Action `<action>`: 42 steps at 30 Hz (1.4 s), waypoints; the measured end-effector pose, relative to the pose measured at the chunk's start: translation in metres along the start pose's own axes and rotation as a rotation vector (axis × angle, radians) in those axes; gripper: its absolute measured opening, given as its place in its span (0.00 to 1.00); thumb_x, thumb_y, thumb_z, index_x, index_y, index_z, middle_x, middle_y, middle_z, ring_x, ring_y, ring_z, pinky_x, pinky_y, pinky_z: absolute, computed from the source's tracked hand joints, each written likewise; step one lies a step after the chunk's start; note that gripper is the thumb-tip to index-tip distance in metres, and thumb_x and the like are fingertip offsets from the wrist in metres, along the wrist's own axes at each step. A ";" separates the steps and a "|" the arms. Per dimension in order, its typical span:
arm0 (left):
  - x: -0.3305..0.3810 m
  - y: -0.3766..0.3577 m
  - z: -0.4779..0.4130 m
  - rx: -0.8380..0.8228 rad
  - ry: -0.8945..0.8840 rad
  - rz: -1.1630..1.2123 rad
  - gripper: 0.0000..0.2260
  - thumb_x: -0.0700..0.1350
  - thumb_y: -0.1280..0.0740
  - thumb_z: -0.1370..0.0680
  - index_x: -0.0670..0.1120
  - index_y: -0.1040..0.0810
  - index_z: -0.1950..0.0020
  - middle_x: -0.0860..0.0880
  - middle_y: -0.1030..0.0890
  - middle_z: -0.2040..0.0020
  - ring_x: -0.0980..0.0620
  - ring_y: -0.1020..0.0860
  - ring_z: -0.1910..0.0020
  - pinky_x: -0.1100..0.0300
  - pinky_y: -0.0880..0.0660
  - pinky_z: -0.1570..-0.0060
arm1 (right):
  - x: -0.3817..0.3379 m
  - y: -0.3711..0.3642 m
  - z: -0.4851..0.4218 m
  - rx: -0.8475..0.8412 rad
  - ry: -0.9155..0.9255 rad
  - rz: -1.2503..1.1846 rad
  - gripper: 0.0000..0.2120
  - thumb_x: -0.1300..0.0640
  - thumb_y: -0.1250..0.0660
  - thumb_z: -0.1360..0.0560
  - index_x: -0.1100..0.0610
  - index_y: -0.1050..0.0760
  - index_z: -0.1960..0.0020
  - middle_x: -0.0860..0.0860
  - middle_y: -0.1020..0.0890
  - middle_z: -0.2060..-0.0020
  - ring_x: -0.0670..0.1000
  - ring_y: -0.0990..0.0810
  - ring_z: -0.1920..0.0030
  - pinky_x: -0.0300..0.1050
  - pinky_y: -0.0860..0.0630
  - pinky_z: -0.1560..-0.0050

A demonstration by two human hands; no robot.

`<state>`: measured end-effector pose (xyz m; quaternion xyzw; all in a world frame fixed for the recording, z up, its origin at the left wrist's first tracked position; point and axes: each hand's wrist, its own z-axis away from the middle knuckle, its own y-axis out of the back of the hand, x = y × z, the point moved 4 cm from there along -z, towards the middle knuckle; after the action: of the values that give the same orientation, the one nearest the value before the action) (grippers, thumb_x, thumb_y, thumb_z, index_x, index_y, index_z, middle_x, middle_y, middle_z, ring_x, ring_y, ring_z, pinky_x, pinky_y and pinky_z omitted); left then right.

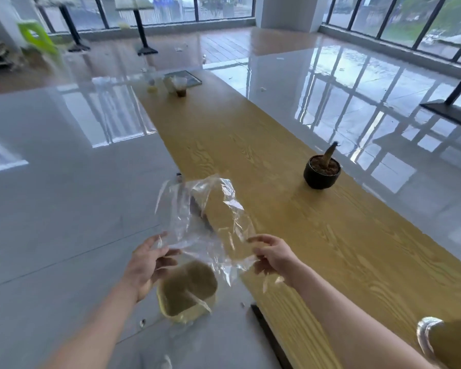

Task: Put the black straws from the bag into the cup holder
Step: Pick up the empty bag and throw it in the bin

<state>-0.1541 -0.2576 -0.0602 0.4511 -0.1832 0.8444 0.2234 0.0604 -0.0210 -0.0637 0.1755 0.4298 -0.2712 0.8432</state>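
Note:
I hold a clear plastic bag [205,219] up over the left edge of the long wooden table [317,235]. My left hand [147,265] pinches its near left edge and my right hand [270,253] pinches its near right edge. A dark, blurred shape inside the bag, near its middle, may be the black straws [201,213]; I cannot tell for sure. Below the bag and between my hands is a pale yellow cup holder [186,294] with two hollows, blurred and partly covered by the bag's loose film. It appears to be beside the table, lower than its top.
A black pot with a dry plant stump [322,171] stands on the table's right side. Several plastic cups [180,86] and a dark tray [184,77] sit at the far end. A clear glass handle [426,339] shows at the lower right. Glossy grey floor surrounds the table.

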 end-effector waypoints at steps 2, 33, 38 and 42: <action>-0.001 0.036 -0.007 0.030 0.024 0.051 0.21 0.33 0.42 0.19 0.58 0.22 0.41 0.40 0.13 0.53 0.48 0.19 0.67 0.60 0.30 0.72 | -0.001 -0.029 -0.012 0.013 -0.040 -0.039 0.15 0.69 0.38 0.21 0.55 0.19 0.42 0.55 0.21 0.74 0.53 0.20 0.77 0.39 0.30 0.78; -0.184 0.183 -0.234 0.155 0.085 -0.420 0.28 0.30 0.25 0.33 0.48 0.22 0.35 0.48 0.19 0.64 0.51 0.21 0.65 0.55 0.22 0.57 | 0.148 -0.191 -0.257 0.441 -0.113 0.327 0.08 0.62 0.31 0.24 0.49 0.24 0.54 0.51 0.16 0.58 0.57 0.16 0.54 0.61 0.19 0.47; -0.222 0.166 -0.266 0.299 0.007 -0.638 0.15 0.35 0.29 0.30 0.52 0.21 0.50 0.52 0.20 0.67 0.47 0.20 0.63 0.56 0.26 0.63 | 0.181 -0.187 -0.299 0.550 -0.019 0.387 0.09 0.57 0.28 0.23 0.49 0.27 0.58 0.44 0.19 0.63 0.48 0.20 0.60 0.47 0.25 0.56; -0.252 0.153 -0.289 0.423 -0.082 -0.788 0.07 0.37 0.34 0.25 0.46 0.21 0.50 0.48 0.19 0.63 0.40 0.21 0.60 0.56 0.30 0.63 | 0.209 -0.184 -0.331 0.595 0.011 0.450 0.10 0.59 0.29 0.23 0.50 0.28 0.60 0.47 0.19 0.63 0.51 0.21 0.60 0.44 0.28 0.63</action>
<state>-0.3098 -0.2905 -0.4413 0.5554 0.1707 0.6951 0.4233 -0.1590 -0.0554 -0.4354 0.5045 0.2873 -0.1912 0.7914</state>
